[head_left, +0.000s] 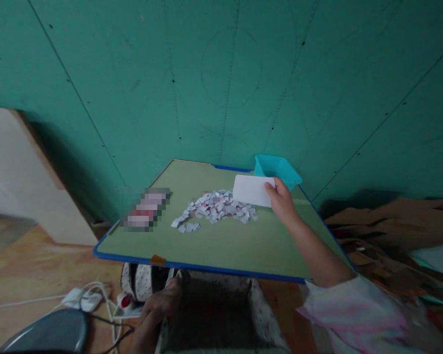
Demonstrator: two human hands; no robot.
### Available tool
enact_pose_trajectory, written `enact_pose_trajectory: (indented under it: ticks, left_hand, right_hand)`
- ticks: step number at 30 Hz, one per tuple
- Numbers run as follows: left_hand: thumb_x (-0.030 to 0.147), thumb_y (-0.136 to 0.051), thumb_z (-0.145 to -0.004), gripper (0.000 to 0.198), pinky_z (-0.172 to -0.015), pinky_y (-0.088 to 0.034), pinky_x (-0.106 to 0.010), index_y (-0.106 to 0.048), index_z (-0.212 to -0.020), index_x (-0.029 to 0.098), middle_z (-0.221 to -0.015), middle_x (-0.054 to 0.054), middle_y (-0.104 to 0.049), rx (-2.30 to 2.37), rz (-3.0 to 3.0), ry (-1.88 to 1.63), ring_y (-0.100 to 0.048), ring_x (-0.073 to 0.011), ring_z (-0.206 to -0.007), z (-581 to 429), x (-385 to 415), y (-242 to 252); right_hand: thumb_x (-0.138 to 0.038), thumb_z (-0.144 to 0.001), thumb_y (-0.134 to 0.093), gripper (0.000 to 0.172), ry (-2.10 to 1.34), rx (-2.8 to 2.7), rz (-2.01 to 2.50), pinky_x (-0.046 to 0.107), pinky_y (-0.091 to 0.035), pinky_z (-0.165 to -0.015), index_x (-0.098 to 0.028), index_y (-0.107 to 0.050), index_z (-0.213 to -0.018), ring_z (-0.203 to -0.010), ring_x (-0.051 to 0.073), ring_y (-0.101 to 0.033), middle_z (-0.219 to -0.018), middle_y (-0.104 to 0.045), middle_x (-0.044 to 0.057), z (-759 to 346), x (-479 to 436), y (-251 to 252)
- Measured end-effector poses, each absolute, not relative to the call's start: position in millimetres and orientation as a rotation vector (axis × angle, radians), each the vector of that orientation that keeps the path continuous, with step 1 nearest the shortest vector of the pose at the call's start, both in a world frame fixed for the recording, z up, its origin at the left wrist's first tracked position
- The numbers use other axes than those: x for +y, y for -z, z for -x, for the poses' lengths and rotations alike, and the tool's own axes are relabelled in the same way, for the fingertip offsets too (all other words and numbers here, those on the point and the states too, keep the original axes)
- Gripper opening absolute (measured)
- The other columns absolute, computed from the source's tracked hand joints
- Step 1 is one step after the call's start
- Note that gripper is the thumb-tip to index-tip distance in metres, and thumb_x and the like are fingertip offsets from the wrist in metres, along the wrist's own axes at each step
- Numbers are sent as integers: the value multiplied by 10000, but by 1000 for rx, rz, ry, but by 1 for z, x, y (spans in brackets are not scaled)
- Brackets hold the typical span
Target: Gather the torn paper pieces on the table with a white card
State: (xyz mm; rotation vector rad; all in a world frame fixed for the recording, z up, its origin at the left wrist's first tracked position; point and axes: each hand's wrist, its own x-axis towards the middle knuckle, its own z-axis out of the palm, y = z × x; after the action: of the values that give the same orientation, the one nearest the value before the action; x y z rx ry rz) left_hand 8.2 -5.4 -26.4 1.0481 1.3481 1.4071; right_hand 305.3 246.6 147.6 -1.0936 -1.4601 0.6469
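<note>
My right hand [280, 199] is closed on a blank white card [251, 191], thumb on top, holding it above the table's right half. Just left of and below the card lies a heap of small cut white paper pieces [216, 209], some with pinkish print. Below the table's front edge, my left hand [164, 302] closes at the left rim of a dark-stained open box [266, 314]; its fingertips are partly hidden. A light blue plastic basket [278, 167] stands at the table's back right corner, behind the card.
The green table [214, 250] has a blue edge and stands against a green wall [229, 88]. A blurred-out pinkish item [145, 209] lies at its left. A pale board [33, 177] leans at left. Power strips and cables [103, 295] are on the floor; flattened cardboard [391, 231] lies right.
</note>
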Motion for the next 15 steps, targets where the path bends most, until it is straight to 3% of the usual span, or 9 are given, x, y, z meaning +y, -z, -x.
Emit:
enact_pose_trajectory:
  ticks: [3,8,15]
  left_hand:
    - [329,-562,-682,130,-879,-437,-477,-630,-581,284,-693,-35,-671,1344,-995,-1456,-598,-331,-849,-16,-2,25]
    - [330,-552,-657,173,-925,-427,-476,-605,-497,289,-632,-42,-653,1331,-976,-1475,-595,-325,-805,-25,4,18]
    - [435,-587,-612,211,-633,-499,-443,-566,-482,270,-590,-60,-587,1456,-1077,-1329,-564,-306,-671,-25,13,6]
  right_hand:
    - [-448,-714,-570,261,-691,-1304,1128,285,-375,-680,-202,-555,-800,-727,159,-489,-749,-566,-14,-316,253,-132]
    - [-456,-681,-540,266,-731,-1085,1189,260,-368,-637,-208,-508,-773,-696,147,-466,-709,-531,-35,-331,265,-102]
    - [-463,-709,-545,250,-745,-1252,1217,268,-348,-645,-223,-481,-739,-685,150,-433,-678,-484,-36,-320,251,-108]
